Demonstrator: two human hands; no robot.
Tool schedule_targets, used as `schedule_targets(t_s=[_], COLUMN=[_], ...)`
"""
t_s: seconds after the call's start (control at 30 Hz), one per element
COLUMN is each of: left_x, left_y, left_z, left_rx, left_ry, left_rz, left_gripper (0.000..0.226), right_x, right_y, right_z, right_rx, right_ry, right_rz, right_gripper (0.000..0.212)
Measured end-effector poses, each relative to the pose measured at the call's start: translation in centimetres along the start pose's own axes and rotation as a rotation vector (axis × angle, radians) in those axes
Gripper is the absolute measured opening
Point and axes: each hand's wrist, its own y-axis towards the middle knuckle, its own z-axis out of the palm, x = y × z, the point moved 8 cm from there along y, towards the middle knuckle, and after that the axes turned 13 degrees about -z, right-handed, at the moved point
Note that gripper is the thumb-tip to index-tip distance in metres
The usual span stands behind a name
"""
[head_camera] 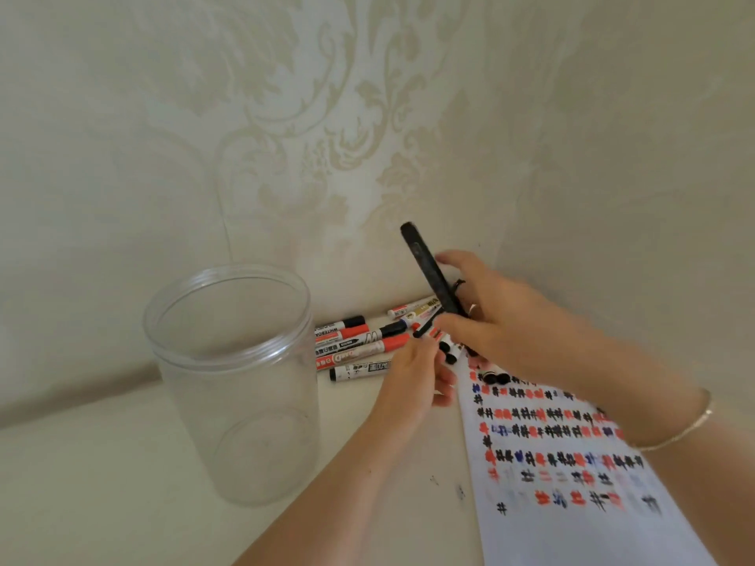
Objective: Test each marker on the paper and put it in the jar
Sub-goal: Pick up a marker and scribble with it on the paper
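Note:
A clear, empty plastic jar (233,381) stands upright at the left. Several markers (355,345) with red and black caps lie in a pile against the wall behind it. My right hand (502,324) grips a black marker (429,271) that points up and to the left. My left hand (412,373) reaches into the pile, its fingers at a thin black-tipped marker (425,326); whether it holds that marker is blurred. The white paper (572,484) lies at the right, covered with rows of red, black and blue test marks.
A patterned cream wall (327,116) closes off the back and the right side, forming a corner. The pale tabletop (102,484) extends to the left and front of the jar. A gold bracelet (690,426) sits on my right wrist.

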Motion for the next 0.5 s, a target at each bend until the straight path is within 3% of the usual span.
schedule_targets(t_s=[0.07, 0.13, 0.2, 0.37, 0.5], left_x=[0.0, 0.1, 0.0, -0.1, -0.3], left_y=[-0.3, -0.4, -0.4, -0.2, -0.4], left_z=[0.3, 0.5, 0.3, 0.0, 0.1], left_rx=[0.021, 0.043, 0.054, 0.050, 0.039], left_ry=[0.034, 0.066, 0.068, 0.045, 0.045], left_rz=[0.031, 0.040, 0.038, 0.023, 0.044], left_gripper=[0.024, 0.024, 0.024, 0.022, 0.023], right_x=[3.2, 5.8, 7.4, 9.6, 12.0], right_y=[1.1, 2.0, 2.9, 6.0, 7.1], right_z=[-1.7, -3.9, -4.7, -2.8, -1.3], right_rx=[-0.086, -0.264, -0.333, -0.112, 0.090], right_ry=[0.178, 0.383, 0.504, 0.630, 0.383], right_rz=[-0.126, -0.249, -0.298, -0.285, -0.354], right_gripper=[0.039, 0.023, 0.011, 0.011, 0.010])
